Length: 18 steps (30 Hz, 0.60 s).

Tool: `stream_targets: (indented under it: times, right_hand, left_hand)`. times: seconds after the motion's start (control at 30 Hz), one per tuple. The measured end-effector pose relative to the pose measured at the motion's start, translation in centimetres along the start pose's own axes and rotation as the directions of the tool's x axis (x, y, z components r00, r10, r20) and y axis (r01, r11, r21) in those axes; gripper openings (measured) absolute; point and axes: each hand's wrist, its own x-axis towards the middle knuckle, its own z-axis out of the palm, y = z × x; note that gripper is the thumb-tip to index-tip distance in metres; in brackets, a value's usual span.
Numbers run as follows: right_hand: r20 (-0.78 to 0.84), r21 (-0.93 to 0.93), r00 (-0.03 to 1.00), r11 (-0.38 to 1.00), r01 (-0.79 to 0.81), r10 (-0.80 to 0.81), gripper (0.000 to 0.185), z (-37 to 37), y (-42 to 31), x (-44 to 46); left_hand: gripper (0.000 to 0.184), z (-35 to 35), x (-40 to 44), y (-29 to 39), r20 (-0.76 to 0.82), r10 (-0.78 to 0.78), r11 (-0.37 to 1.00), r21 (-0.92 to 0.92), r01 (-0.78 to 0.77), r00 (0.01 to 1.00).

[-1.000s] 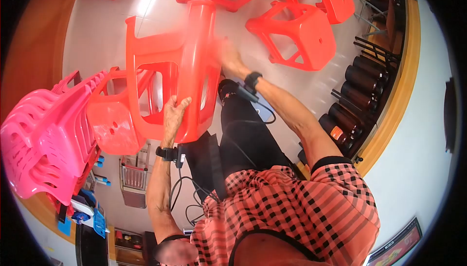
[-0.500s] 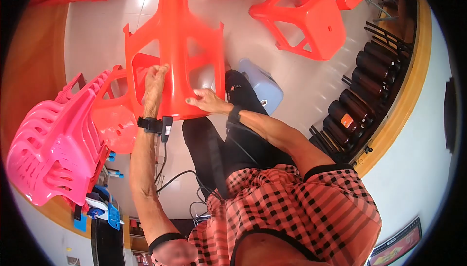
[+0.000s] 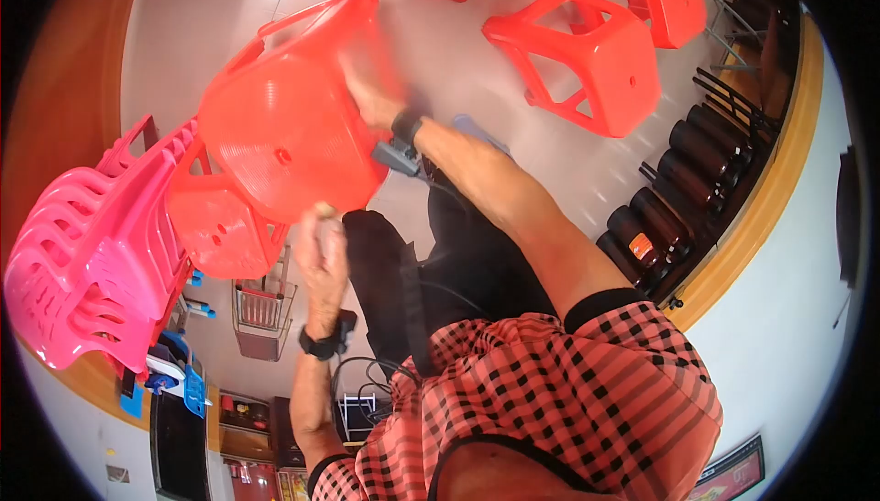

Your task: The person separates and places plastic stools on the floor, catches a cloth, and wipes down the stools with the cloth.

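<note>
A red plastic stool [image 3: 266, 134] is tipped so that its ridged seat, with a small centre hole, faces me. My right hand [image 3: 371, 102], smeared by motion, grips it on the right side by a leg or frame edge; its fingers are partly hidden. Just below the seat's lower edge is my left hand [image 3: 321, 249], fingers loosely curled and not gripping the stool. Behind and below that stool, another red stool [image 3: 220, 226] lies with its seat toward me. Both wrists wear black bands with small devices.
Stacked pink plastic chairs [image 3: 101, 244] stand at the left. More red stools [image 3: 614, 79] lie on the tiled floor at upper right. Dark round-seated stools [image 3: 674, 198] line the right wall. A metal-framed rack [image 3: 261, 318] stands at lower left. Black cables hang near my waist.
The held stool has turned from legs and side showing to its seat facing me. My left hand has left its frame and come down; my right hand has moved up along its right side.
</note>
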Motion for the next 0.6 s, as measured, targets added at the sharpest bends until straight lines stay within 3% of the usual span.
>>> stream_targets:
  times: [0.03,0.07,0.2,0.33,0.47,0.6]
  right_hand:
    - [0.028,0.001,1.0,1.0,-0.007,0.007,0.102,-0.4,0.1,1.0]
    - [0.127,-0.037,0.991,0.999,0.039,-0.034,0.105,-1.5,-1.4,0.8]
    - [0.221,-0.024,0.974,0.998,-0.052,0.056,0.097,-2.0,-2.7,3.3]
    - [0.232,0.0,0.957,0.983,-0.182,0.177,0.089,-2.5,-2.8,6.3]
    - [0.183,-0.028,0.963,0.98,-0.195,0.197,0.081,-2.0,-2.4,7.2]
    - [0.032,-0.367,0.995,0.927,-0.08,0.099,0.091,-1.1,-2.5,5.7]
  left_hand:
    - [0.012,0.9,-0.5,0.4,0.059,0.044,0.999,0.012,-0.044,0.997]
    - [0.01,1.6,-1.8,0.0,0.088,-0.068,0.997,-0.042,0.071,0.994]
    - [0.013,2.6,-5.2,-2.7,0.266,-0.193,0.98,-0.002,0.201,0.945]
    - [0.013,2.8,-4.0,-2.9,0.295,-0.16,0.987,0.027,0.16,0.942]
    - [0.011,2.1,-2.9,-3.2,0.281,-0.128,0.992,0.057,0.116,0.951]
    - [0.015,1.8,-1.3,-1.8,0.284,-0.08,0.992,0.113,0.05,0.955]
